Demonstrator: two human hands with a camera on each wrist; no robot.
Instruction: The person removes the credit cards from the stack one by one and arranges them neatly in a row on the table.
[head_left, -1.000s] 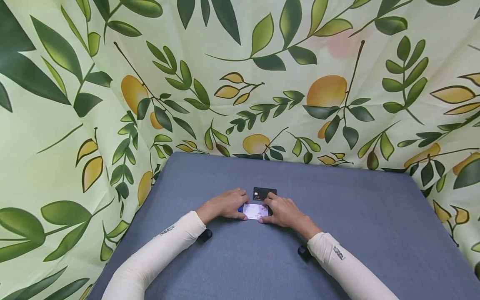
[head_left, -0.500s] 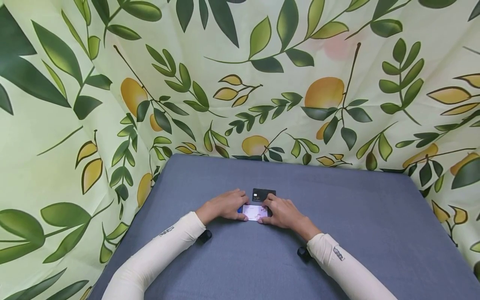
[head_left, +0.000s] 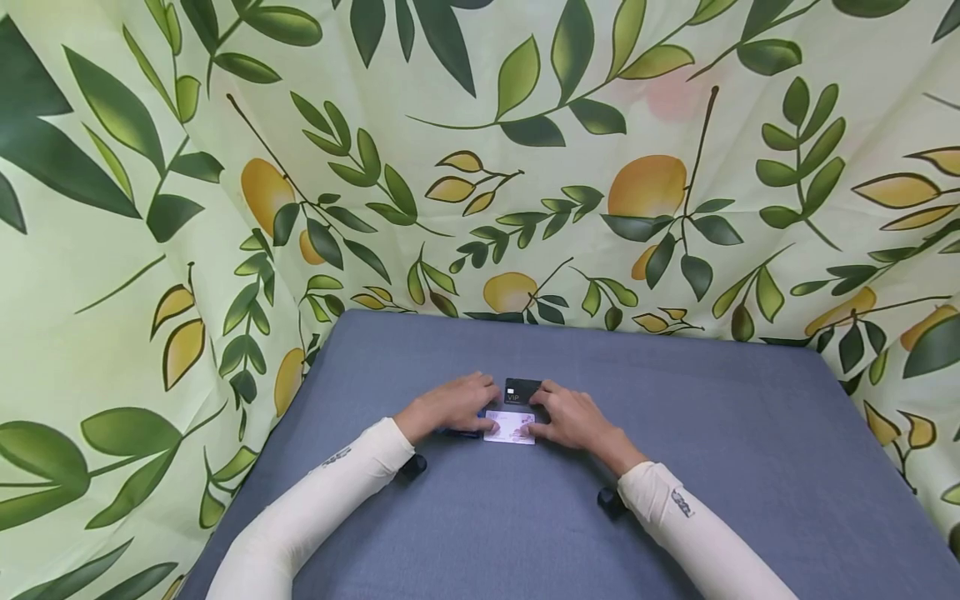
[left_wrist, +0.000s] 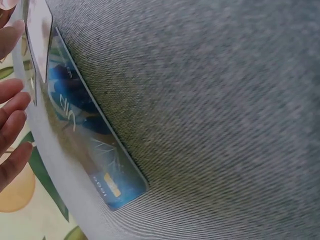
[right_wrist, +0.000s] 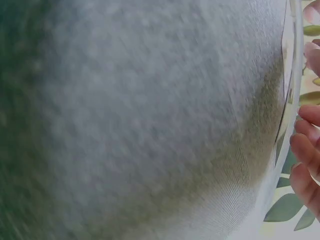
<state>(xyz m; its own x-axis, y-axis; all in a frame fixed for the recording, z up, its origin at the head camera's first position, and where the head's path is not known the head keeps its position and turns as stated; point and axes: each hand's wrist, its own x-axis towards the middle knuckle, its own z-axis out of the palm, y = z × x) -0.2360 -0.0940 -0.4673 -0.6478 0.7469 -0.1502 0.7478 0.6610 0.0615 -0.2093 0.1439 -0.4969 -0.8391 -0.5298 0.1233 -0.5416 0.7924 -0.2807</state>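
Observation:
A white card with a pink floral print (head_left: 510, 427) lies flat on the grey-blue cloth between the two hands. Just beyond it is a black card marked VIP (head_left: 517, 389). My left hand (head_left: 459, 404) hovers over the left side, its thumb tip overlapping the white card's left end. Below that hand a blue card (left_wrist: 90, 130) lies on the cloth, mostly hidden in the head view. My right hand (head_left: 573, 417) has its thumb tip at the white card's right end and its fingers at the black card's right edge. Both hands have relaxed, parted fingers.
Grey-blue cloth (head_left: 480, 517) covers the table. A leaf-and-fruit patterned curtain (head_left: 420, 167) hangs behind and along the left side. A dark wrist camera (head_left: 611, 502) sits under the right wrist, another (head_left: 412, 467) under the left.
Both hands have loosened from the white card's ends, fingers spreading and the right hand shifting slightly right. More of the white card shows. The cards have stayed in place.

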